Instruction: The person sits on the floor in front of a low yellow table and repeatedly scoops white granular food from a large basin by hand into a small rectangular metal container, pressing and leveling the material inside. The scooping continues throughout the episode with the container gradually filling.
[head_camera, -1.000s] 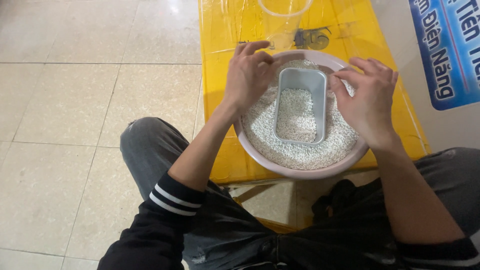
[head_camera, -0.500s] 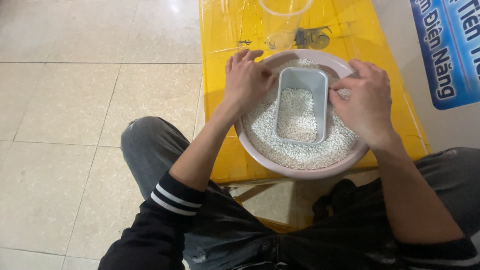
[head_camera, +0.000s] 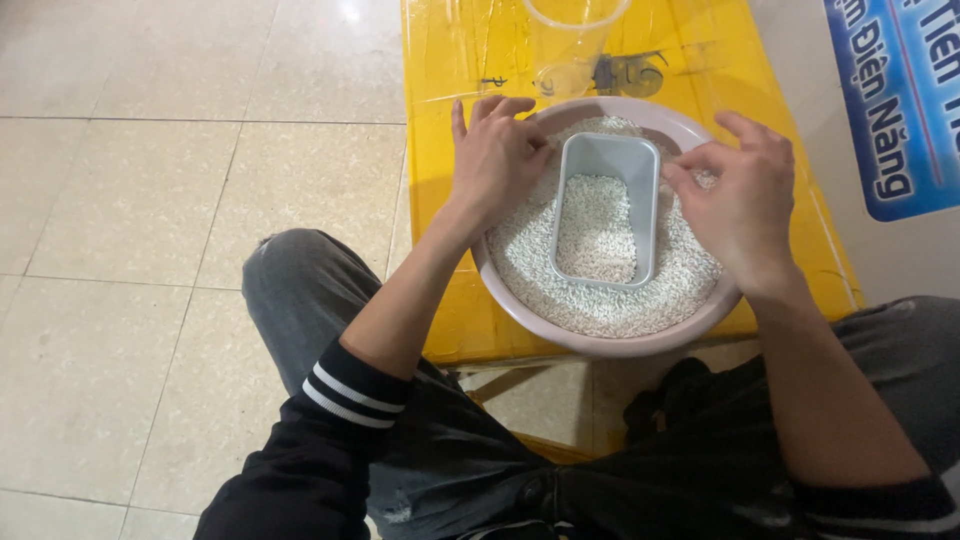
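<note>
A round pinkish basin (head_camera: 520, 300) full of white rice grains (head_camera: 600, 305) sits on a yellow table (head_camera: 440, 200). A grey rectangular container (head_camera: 607, 155), partly filled with rice, stands in the middle of the basin. My left hand (head_camera: 495, 155) lies on the rice at the container's left side, its fingers curled into the grains. To the right of the container, my right hand (head_camera: 745, 205) pinches a few grains between thumb and fingertips just above the rice.
A clear plastic cup (head_camera: 572, 40) stands on the table behind the basin. A blue sign (head_camera: 895, 100) leans at the right. Pale floor tiles (head_camera: 150, 200) spread to the left, and my knees flank the table's near edge.
My left hand came down from above the basin's rim onto the rice and curled its fingers. My right hand dipped to the rice, then rose slightly with pinched fingers.
</note>
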